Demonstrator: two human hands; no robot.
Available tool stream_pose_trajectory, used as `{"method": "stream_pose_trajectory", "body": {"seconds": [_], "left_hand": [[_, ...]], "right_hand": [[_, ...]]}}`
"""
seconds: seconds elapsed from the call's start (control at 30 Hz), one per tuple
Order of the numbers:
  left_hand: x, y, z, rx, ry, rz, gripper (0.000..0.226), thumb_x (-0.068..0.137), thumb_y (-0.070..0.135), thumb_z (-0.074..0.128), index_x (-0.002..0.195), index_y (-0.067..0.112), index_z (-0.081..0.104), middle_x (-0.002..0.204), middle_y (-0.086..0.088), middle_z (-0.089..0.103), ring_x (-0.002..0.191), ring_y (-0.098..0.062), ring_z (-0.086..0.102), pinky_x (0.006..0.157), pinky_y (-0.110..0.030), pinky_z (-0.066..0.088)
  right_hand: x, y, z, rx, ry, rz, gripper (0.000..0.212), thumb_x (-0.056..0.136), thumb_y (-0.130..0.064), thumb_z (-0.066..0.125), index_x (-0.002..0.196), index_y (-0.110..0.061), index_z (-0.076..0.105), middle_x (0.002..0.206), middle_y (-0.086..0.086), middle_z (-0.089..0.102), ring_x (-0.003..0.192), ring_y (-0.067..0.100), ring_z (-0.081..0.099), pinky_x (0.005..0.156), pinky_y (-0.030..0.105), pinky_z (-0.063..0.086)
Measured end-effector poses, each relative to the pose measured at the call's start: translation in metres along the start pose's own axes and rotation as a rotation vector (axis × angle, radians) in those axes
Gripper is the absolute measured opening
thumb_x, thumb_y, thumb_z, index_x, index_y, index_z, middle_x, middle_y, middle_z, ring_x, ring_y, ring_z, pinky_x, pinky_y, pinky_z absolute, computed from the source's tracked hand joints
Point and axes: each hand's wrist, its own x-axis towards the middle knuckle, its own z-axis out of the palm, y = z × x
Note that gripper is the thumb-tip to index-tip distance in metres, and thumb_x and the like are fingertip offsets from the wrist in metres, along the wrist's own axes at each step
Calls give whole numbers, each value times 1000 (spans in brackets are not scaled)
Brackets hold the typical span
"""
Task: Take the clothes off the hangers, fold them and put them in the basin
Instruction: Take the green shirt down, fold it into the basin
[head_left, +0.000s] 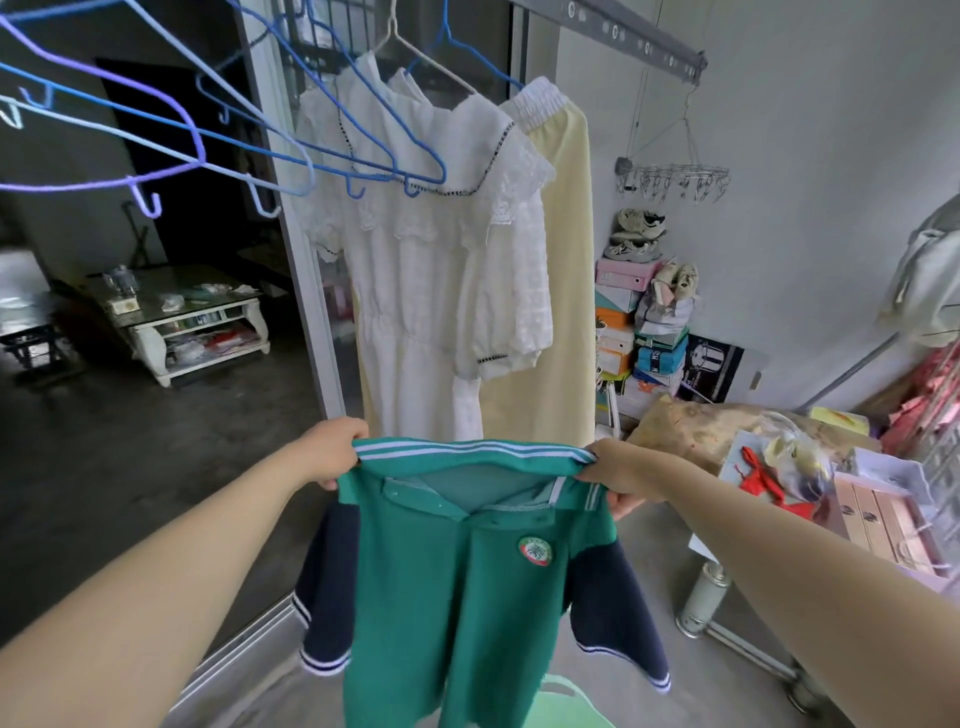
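The green shirt (467, 613) is held up at arm's length, off any hanger, and is stretched flat between both hands. The left end of the striped collar is pinched by the left hand (332, 457), fingers curled round the cloth. The right end is pinched the same way by the right hand (626, 475), thumb on top and fingers tucked beneath.

The front of the shirt is turned toward the camera. The open placket and a round badge (534, 551) on the chest are shown, and 2 navy sleeves with white-striped cuffs are left hanging at the sides. The hem is hung over the pale green basin (576, 709), of which only a slice of rim is seen at the bottom edge; whether cloth and rim touch cannot be told.

Behind the shirt, a white lace dress (431, 291) and a pale yellow garment (563, 249) with an elastic waistband are hung side by side on hangers under the rail (623, 31). At the upper left, a fan of bare blue and purple hangers (249, 140) is seen. Against the far wall, shoe boxes (639, 338) are stacked with sneakers (636, 234) piled on top, and a metal peg rack (675, 179) is hung above them. Through the doorway at the left, a low white table (197, 317) is seen.
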Motion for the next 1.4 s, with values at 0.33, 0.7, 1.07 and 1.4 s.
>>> {"method": "stream_pose_trajectory", "body": {"seconds": [0.33, 0.7, 1.07, 1.4], "left_hand": [[-8, 15, 16, -478, -16, -119, 41, 94, -5, 21, 109, 10, 56, 88, -22, 65, 68, -29, 67, 56, -31, 60], [-9, 15, 17, -477, -247, -6, 49, 76, -18, 57, 117, 9, 58, 115, -6, 63, 107, -18, 61, 86, -29, 56], [2, 24, 27, -581, 137, -49, 12, 85, 21, 71, 91, 16, 62, 84, -7, 68, 61, -21, 65, 54, -28, 52], [4, 42, 42, -755, 167, -142, 15, 81, 15, 67, 92, 5, 69, 94, -16, 71, 88, -31, 67, 86, -42, 52]], "right_hand": [[4, -16, 14, 768, 104, 101, 32, 100, -1, 32, 130, 4, 40, 84, 24, 60, 67, 31, 63, 55, 38, 57], [8, -14, 9, 896, 136, 54, 29, 79, 17, 39, 98, 3, 54, 105, 22, 56, 103, 34, 62, 96, 39, 50], [4, -1, 9, 487, 341, 2, 28, 80, -21, 75, 103, -6, 66, 64, 3, 58, 46, 10, 53, 47, 20, 49], [1, -8, 13, 15, 540, -87, 28, 87, -38, 63, 97, -13, 55, 88, 7, 61, 78, 24, 56, 66, 32, 44]]}}
